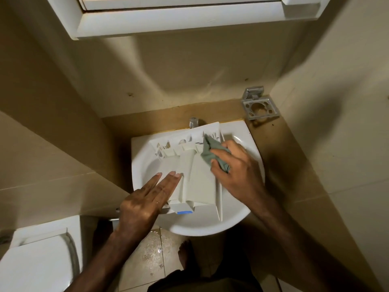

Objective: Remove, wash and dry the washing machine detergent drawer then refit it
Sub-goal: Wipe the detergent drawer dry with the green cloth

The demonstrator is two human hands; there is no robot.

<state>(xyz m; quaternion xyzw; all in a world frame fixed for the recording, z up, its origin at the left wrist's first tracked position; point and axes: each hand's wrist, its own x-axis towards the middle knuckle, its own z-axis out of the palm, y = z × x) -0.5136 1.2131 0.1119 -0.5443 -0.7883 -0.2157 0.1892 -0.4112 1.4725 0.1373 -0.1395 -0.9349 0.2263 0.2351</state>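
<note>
The white detergent drawer (195,171) lies upside down across the white sink (143,163), its front panel with a blue label nearest me. My left hand (147,199) rests flat on the drawer's left side, fingers straight. My right hand (235,167) holds a grey-green cloth (210,152) against the drawer's far right part. The cloth is bunched under my fingers.
A tap (194,122) stands behind the sink. A metal toothbrush holder (260,107) is fixed to the wall at the right. A white toilet (40,256) sits at the lower left. A white cabinet (179,15) hangs above. The floor tiles (151,249) below are wet.
</note>
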